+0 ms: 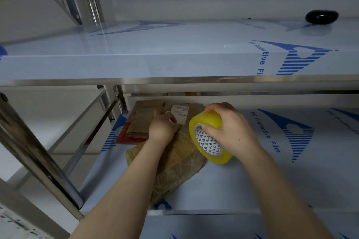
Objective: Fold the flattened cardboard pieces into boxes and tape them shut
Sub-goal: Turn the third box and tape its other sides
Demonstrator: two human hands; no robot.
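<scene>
Covering the steel shelf, protective film underlies cardboard.

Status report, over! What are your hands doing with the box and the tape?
Right hand grips yellow tape roll, beside the box. Left hand on box's far edge, grip unclear. Flattened cardboard pile just behind.

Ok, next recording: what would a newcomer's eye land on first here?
The bright yellow tape roll, gripped by the right hand over the lower shelf, stands out first. Just left of it lies a worn cardboard box with the left hand resting on its far end, and flattened cardboard stacked behind.
</scene>
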